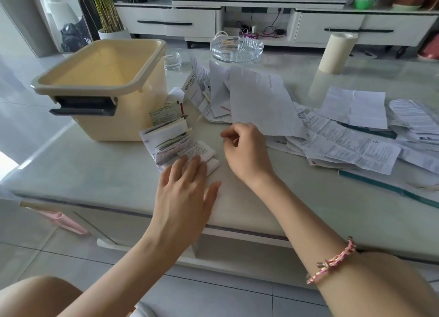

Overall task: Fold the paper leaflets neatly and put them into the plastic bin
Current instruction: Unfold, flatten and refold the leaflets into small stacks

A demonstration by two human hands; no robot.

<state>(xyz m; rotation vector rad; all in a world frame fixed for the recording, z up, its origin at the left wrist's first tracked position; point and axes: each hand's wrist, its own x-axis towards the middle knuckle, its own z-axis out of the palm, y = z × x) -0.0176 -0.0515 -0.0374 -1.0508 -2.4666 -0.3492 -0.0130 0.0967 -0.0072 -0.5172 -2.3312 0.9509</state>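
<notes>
From the head camera, the work looks partly done. A stack of folded leaflets (166, 138) sits on the table (95, 171), just right of the plastic bin (133, 112) and near its front corner, some standing on edge and some lying flat. The bin stands at the left of the table with its lid off. No paper shows in the part of its inside that is visible, so the folded ones do not seem to have gone in yet.

Much is left to fold. A heap of open leaflets (261, 98) lies in the middle of the table, with one large white sheet on top. More printed sheets (351, 147) spread away to the right.

The left hand (183, 190) lies flat, palm down. Its straight fingers rest on the near edge of the folded stack and grip nothing. The right hand (244, 147) is beside it to the right, just near the lower edge of the large white sheet. Its fingers are curled in toward the palm, with no paper seen between them. A bracelet (332, 262) sits on that forearm.

At the far side stand a glass ashtray (237, 49), a small glass jar (172, 60) and a pale cylinder (337, 52).
</notes>
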